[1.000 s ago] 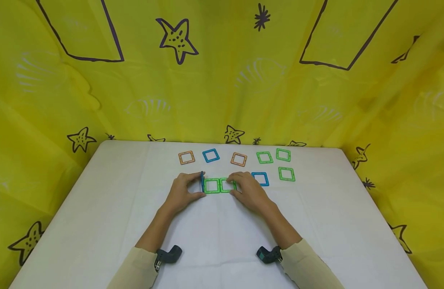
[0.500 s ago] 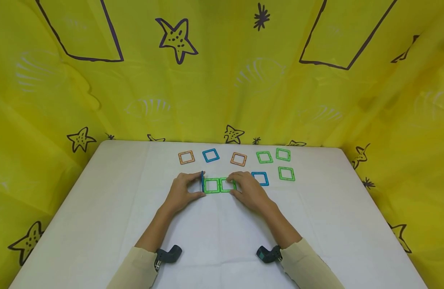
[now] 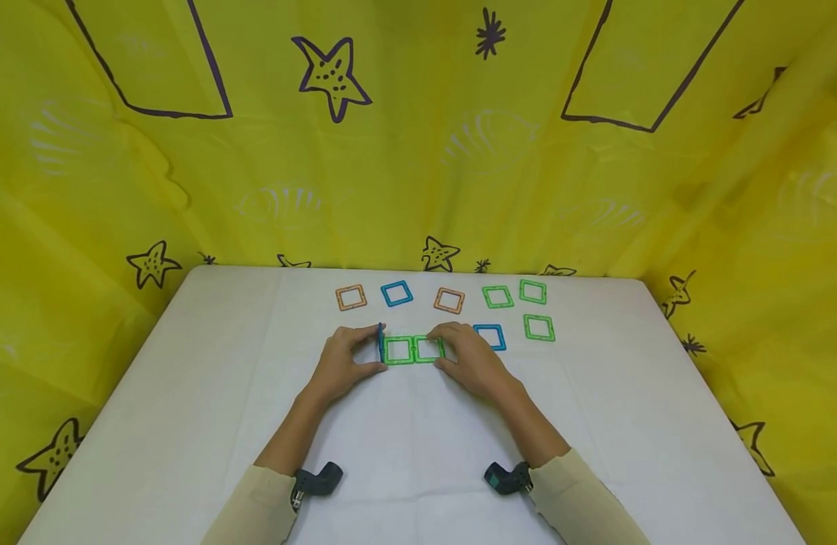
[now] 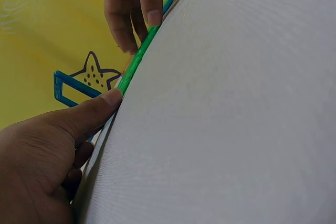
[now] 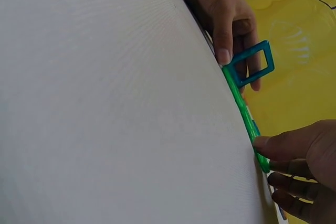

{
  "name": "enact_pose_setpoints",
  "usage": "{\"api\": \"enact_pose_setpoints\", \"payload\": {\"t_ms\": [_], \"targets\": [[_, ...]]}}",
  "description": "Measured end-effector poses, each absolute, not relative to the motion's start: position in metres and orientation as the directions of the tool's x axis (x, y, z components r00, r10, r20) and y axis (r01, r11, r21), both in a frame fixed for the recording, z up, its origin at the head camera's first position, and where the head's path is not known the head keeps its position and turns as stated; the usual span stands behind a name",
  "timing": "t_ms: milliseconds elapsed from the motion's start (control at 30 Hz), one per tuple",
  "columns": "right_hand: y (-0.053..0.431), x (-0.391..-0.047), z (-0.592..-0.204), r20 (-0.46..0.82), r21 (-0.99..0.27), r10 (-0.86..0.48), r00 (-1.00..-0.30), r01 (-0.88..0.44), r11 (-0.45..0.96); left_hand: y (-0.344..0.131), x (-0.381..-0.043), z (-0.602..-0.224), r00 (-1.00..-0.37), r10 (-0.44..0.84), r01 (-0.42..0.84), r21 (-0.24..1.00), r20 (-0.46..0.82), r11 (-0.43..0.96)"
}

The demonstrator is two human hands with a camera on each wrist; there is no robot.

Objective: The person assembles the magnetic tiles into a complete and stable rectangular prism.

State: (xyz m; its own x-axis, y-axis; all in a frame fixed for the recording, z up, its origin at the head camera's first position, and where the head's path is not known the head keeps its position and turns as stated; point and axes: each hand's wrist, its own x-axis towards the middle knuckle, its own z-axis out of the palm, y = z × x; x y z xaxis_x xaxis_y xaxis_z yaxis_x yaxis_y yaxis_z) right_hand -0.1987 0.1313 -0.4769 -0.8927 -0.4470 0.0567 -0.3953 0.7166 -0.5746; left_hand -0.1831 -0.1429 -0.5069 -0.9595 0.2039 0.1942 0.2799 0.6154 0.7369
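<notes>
Two green square magnetic tiles lie edge to edge on the white table: the left green tile (image 3: 399, 362) and the right green tile (image 3: 424, 360). A blue magnetic tile (image 3: 381, 344) stands upright along the left green tile's outer edge; its open frame (image 5: 269, 56) shows in the right wrist view. With thumb at the near side and fingers at the far side, my left hand (image 3: 340, 360) holds the blue tile at the base. My right hand (image 3: 476, 365) grips the right green tile the same way, its thumb (image 5: 278, 145) on the near edge.
Behind the hands lie an orange tile (image 3: 351, 307), a blue tile (image 3: 397, 303), another orange tile (image 3: 449, 311) and several green tiles (image 3: 498, 305). One more blue tile (image 3: 503, 337) is just beyond my right hand. A yellow patterned curtain (image 3: 391, 166) borders the table (image 3: 418, 454).
</notes>
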Motion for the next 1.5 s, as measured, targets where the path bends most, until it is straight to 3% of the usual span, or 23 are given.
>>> {"api": "enact_pose_setpoints", "payload": {"t_ms": [700, 1500], "targets": [[0.158, -0.211, -0.462, 0.107, -0.534, -0.368, -0.924, -0.365, 0.763, -0.144, -0.183, -0.509, -0.965, 0.189, 0.261, 0.736, 0.182, 0.625], [0.186, -0.220, -0.458, -0.019, -0.460, -0.291, -0.956, -0.250, 0.852, -0.143, -0.183, -0.509, -0.962, 0.202, 0.270, 0.748, 0.184, 0.606]]}}
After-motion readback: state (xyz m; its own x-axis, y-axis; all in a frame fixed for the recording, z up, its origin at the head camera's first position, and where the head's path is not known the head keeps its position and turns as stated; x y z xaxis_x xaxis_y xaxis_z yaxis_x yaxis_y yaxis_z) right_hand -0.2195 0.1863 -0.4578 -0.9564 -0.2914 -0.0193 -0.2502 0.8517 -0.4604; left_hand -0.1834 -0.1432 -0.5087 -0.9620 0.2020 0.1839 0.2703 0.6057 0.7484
